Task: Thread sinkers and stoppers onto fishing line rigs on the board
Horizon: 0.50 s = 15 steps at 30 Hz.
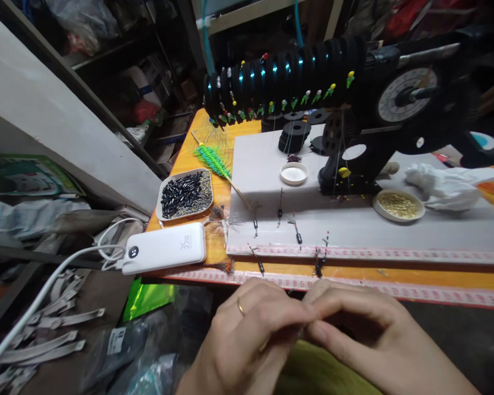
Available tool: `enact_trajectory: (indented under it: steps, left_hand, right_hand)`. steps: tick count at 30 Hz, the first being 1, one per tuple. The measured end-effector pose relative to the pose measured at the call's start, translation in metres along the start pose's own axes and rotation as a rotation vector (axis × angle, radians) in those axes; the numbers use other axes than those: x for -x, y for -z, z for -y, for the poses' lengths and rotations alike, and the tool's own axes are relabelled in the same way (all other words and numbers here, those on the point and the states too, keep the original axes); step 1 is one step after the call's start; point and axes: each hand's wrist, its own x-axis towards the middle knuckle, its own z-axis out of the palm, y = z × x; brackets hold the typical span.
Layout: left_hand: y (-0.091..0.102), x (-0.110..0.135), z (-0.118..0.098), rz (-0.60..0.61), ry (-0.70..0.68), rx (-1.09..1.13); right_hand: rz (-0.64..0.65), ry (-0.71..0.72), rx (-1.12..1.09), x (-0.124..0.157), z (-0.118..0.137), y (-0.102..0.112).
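My left hand (247,334) and my right hand (362,329) meet fingertip to fingertip below the table's front edge, both pinched on something too small to make out. A ring shows on my left hand. Just beyond them, several small rigs with dark weights (298,236) lie on the white board (354,219). A tray of black tubular pieces (185,193) sits to the left, and a green feathery bundle (212,158) lies behind it.
A white power bank (164,248) with a cable rests at the table's left corner. A black machine with a foam roller stuck with pins (288,77) stands at the back. A white dish (293,173), a dish of gold bits (398,205) and crumpled plastic (444,186) lie on the board.
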Motion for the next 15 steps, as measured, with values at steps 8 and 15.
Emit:
enact_trajectory:
  steps: [8,15]
  left_hand:
    - [-0.019,-0.002,0.009,-0.164,0.2,0.28]
    - [-0.013,0.007,-0.001,0.028,0.125,0.515]
  right_hand:
    - [0.068,-0.024,-0.189,0.006,-0.009,0.004]
    - [-0.133,0.514,0.299,0.007,0.0,0.015]
